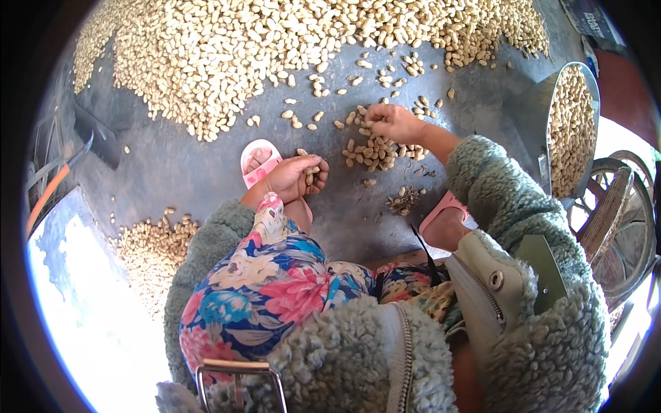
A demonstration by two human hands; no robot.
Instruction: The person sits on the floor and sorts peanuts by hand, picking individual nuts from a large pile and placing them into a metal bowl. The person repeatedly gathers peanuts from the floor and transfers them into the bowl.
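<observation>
My left hand (296,176) is palm up near my left foot, with its fingers curled round a few unshelled peanuts (311,175). Over the edge of a small peanut pile (375,153) on the floor, my right hand (396,124) has its fingers bent together and pointing left. Its fingertips are right at the peanuts, and what they pinch, if anything, is hidden. Just below that pile lies a little heap of dark debris (406,201).
A large peanut heap (227,55) spreads across the far floor. At right, a tilted metal container (544,131) full of peanuts stands by a spoked wheel (623,234). A shovel (96,141) lies at left, above another peanut pile (155,251). Pink sandals (251,168) are on my feet.
</observation>
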